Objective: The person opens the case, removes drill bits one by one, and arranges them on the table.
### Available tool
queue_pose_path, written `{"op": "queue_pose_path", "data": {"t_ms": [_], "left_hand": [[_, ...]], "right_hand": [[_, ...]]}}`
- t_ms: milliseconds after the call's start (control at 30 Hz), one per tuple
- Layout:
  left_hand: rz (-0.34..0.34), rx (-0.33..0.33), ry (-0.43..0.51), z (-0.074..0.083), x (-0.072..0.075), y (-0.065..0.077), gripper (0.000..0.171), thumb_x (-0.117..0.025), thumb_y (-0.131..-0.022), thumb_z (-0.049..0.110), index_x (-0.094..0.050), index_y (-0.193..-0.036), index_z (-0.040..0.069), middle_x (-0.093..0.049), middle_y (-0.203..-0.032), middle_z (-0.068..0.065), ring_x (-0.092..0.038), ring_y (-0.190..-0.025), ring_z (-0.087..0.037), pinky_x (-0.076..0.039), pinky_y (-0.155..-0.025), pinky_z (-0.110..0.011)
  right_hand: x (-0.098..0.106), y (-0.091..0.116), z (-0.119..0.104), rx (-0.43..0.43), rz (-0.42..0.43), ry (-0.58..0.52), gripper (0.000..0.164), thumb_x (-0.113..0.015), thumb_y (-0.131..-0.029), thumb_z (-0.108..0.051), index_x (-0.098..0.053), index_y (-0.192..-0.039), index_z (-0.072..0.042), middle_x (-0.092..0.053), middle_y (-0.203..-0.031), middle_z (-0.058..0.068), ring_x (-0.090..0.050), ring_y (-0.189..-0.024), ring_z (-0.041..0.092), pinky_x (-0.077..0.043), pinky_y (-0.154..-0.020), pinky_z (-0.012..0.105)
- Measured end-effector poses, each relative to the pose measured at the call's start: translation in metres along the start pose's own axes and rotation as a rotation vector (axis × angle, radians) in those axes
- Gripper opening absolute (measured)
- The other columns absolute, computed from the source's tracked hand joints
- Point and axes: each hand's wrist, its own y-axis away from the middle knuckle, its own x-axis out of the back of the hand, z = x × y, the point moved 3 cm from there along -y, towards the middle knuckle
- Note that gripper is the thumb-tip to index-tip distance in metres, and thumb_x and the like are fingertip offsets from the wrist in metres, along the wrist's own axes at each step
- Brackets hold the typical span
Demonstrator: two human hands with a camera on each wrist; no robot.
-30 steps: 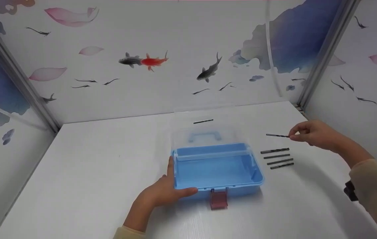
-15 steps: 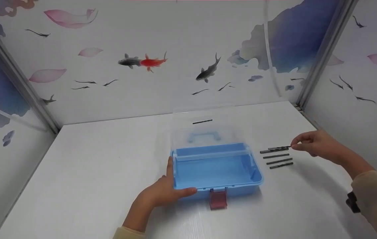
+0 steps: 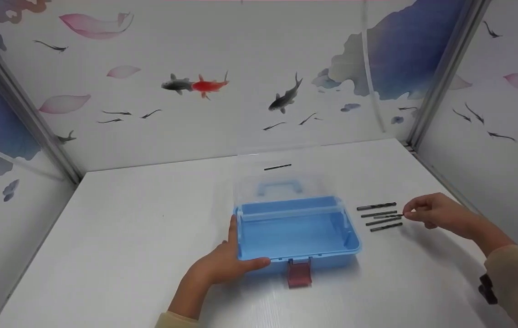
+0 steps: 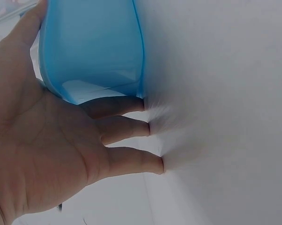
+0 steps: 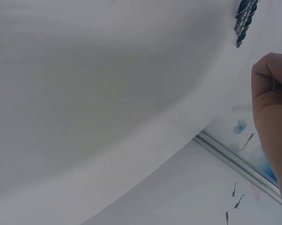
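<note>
My left hand [image 3: 227, 262] rests against the near left corner of a light blue plastic box [image 3: 313, 262], its thumb along the front rim. In the left wrist view the other fingers [image 4: 134, 161] are stretched out beside the box wall, tips at the table. The box stands with its lid back and its inside bare. Thumb and fingertips of my right hand [image 3: 443, 214] pinch one end of a thin drill bit [image 3: 384, 217]. In the head view that bit overlaps a row of several drill bits [image 3: 377, 206] lying right of the box.
A clear lid [image 3: 245, 187] with a blue handle [image 3: 279, 187] leans back behind the box. Another drill bit [image 3: 278, 167] shows at the lid, on it or behind it. A dark red latch [image 3: 300, 274] hangs in front. Patterned walls surround the white table [image 3: 126, 228].
My right hand has come down toward the near side with its drill bit, from behind the row to over it. The left hand and box have stayed in place.
</note>
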Motion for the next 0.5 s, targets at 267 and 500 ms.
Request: {"op": "queue_pose_path", "data": {"t_ms": [267, 500], "left_hand": [[0.004, -0.004, -0.002, 0.000, 0.000, -0.001, 0.142, -0.079, -0.083, 0.070, 0.020, -0.169, 0.015, -0.035, -0.168, -0.027, -0.043, -0.152, -0.043, -0.041, -0.119, -0.065], [0.011, 0.007, -0.011, 0.002, 0.000, 0.001, 0.142, -0.079, -0.083, 0.070, 0.019, -0.169, 0.015, -0.037, -0.167, -0.029, -0.044, -0.152, -0.044, -0.042, -0.118, -0.065]], "right_hand": [[-0.010, 0.000, 0.009, -0.004, -0.046, 0.014, 0.033, -0.067, -0.106, -0.028, -0.068, -0.122, 0.000, -0.052, -0.079, -0.005, -0.050, -0.077, 0.011, -0.044, -0.069, 0.032], [-0.017, -0.001, 0.013, 0.018, -0.090, 0.022, 0.027, -0.068, -0.104, -0.023, -0.069, -0.118, 0.000, -0.057, -0.082, -0.002, -0.052, -0.079, 0.011, -0.047, -0.069, 0.029]]}}
